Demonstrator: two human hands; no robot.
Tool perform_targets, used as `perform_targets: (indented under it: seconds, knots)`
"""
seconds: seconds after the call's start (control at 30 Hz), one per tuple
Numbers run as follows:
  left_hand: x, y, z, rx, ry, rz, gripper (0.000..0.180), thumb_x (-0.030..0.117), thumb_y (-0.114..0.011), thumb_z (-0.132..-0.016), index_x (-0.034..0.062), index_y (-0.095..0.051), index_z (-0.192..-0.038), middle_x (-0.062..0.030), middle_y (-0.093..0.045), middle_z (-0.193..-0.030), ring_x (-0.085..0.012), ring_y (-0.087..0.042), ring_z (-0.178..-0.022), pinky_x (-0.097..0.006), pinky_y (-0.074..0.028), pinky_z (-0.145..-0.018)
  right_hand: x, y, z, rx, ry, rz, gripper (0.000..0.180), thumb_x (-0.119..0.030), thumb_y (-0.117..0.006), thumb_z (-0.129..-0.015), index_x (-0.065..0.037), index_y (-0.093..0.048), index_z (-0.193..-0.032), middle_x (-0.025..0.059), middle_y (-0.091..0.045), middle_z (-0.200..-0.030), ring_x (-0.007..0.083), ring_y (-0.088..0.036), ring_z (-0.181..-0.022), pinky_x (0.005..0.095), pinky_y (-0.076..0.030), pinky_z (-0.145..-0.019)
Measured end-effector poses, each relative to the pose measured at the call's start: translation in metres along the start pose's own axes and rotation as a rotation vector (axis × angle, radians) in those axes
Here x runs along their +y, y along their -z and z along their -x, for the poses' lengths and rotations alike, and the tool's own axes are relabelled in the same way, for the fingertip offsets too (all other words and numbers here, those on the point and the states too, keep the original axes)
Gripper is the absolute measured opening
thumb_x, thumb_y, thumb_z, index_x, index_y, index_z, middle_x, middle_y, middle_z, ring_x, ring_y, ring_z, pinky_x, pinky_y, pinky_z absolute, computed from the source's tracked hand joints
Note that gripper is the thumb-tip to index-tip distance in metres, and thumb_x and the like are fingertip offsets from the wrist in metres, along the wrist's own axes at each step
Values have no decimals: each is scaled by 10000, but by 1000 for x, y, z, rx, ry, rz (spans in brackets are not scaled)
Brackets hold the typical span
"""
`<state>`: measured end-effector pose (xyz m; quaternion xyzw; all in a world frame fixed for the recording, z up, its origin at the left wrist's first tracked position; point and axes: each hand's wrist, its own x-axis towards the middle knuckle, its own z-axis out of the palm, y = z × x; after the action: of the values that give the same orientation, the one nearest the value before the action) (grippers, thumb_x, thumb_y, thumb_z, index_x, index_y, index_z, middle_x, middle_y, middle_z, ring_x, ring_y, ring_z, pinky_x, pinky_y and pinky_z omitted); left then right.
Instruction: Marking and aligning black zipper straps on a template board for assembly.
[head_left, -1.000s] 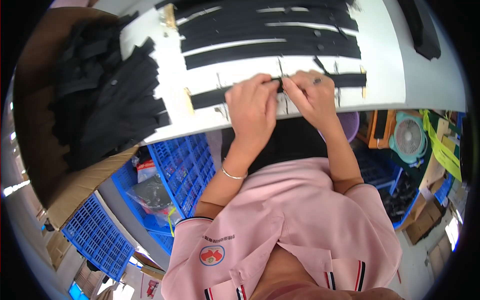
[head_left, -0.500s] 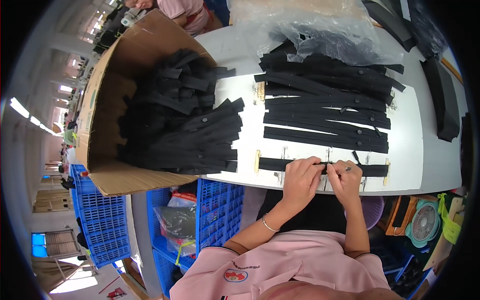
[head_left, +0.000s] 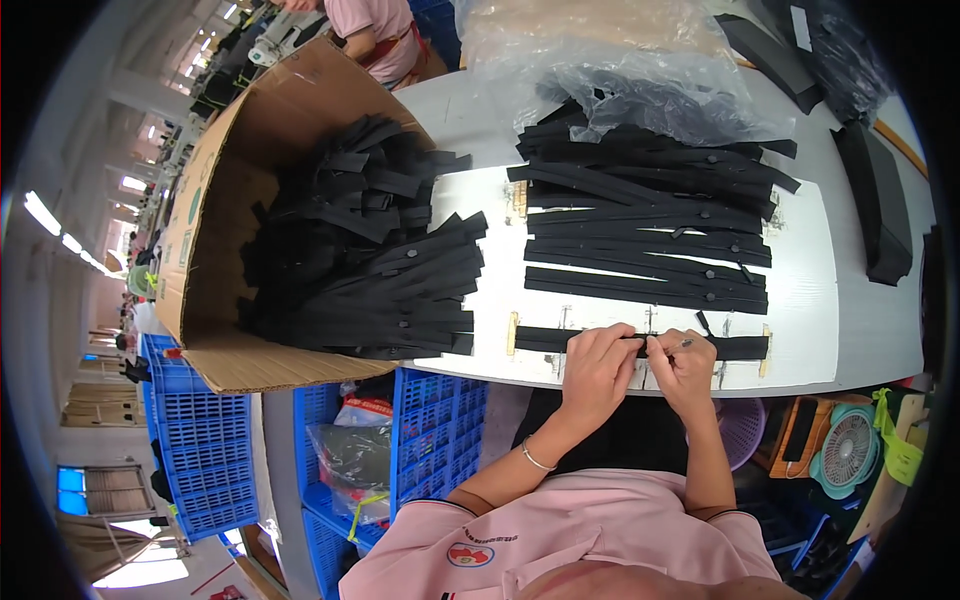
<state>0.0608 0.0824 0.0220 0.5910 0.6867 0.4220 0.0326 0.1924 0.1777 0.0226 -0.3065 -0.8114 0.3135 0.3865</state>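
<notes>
A single black zipper point(head_left: 742, 348) lies across the near edge of a white marked board point(head_left: 815, 260), between two yellowish strips at its ends. My left hand point(head_left: 600, 368) pinches it near the middle, fingertips pressed together. Right beside it, my right hand point(head_left: 684, 374) also grips the zipper, its thumb almost meeting the left fingertips. What lies directly under the fingertips is hidden. The zipper's pull point(head_left: 703, 322) sticks up just behind my right hand. Beyond both hands, several more black zippers point(head_left: 640, 290) are spread in rows on the board.
At left, an open cardboard box point(head_left: 215, 240) on its side holds a heap of black zippers point(head_left: 360, 290) spilling onto the board. Clear plastic point(head_left: 640, 60) covers the far end of the rows. Blue crates point(head_left: 440, 430) and a small fan point(head_left: 848, 452) are below the table. A co-worker point(head_left: 375, 35) is at the far left.
Both hands keep their pinch on the zipper's middle, with only a slight shift of the fingers. The whole view has shifted a little, and the co-worker shows more of the torso.
</notes>
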Motion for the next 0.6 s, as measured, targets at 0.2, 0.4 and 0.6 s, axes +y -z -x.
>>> perform_targets:
  seconds: [0.2, 0.4, 0.6]
  knots:
    - [-1, -1, 2, 8, 25, 13, 208, 6, -748, -833, 82, -720, -1026, -25, -686, -1131, -238, -621, -1007, -379, -427, -873, 1, 2, 4, -9, -104, -91, 206, -43, -723, -884, -30, -655, -690, 67, -631, -616, 251, -567, -511, 357, -424, -551]
    - [0, 0, 2, 10, 20, 9, 205, 7, -750, -836, 80, -724, -1026, -25, -688, -1130, -236, -624, -1008, -373, -428, -869, 2, 1, 6, 19, -155, -154, 186, -38, -713, -904, -9, -680, -723, 83, -652, -624, 233, -601, -533, 346, -445, -545]
    - [1, -1, 2, 16, 18, 8, 203, 9, -755, -836, 79, -724, -1024, -25, -689, -1127, -235, -626, -1011, -375, -428, -869, 2, 0, 6, 36, -181, -179, 185, -40, -711, -915, -1, -689, -735, 81, -643, -607, 215, -600, -520, 334, -444, -537]
